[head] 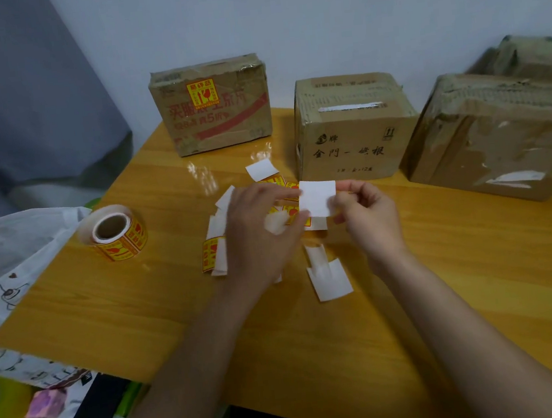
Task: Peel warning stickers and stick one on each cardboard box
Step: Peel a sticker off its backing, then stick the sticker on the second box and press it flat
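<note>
Sticker (317, 197) pinched between both our hands, left hand (256, 231) and right hand (367, 213); the unlabelled cardboard box (351, 129) lies at twelve o'clock, nearer our right.

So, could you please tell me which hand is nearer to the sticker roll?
Left. The left hand is just right of the sticker roll; the right hand is farther right, beyond it.

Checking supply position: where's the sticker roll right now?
In the head view, the sticker roll stands on end on the left part of the wooden table, left of the left hand and beside the white cloth.
</note>
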